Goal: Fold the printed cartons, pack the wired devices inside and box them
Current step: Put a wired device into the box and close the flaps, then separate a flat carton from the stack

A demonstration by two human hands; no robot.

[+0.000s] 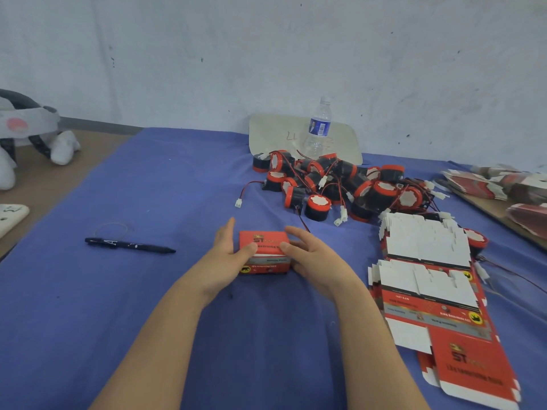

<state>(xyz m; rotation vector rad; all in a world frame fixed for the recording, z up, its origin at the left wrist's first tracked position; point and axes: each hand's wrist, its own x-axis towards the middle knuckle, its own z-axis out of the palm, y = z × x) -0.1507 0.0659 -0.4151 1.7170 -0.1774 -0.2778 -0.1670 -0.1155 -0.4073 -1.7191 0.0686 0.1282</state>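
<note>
The folded red carton [264, 250] sits mid-table on the blue cloth [142, 291], near of the pile of wired devices [334, 184]. The left hand [229, 257] and right hand [309, 257] flank it, fingers nearly straight, thumbs pressing its top flap. A white seam shows there, so uneven pressure might crease the flap or let it spring open.

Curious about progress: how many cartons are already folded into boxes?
1: the folded carton mid-table, between the left hand and right hand. The flat cartons lie stacked at right; more folded ones may sit out of view.
</note>
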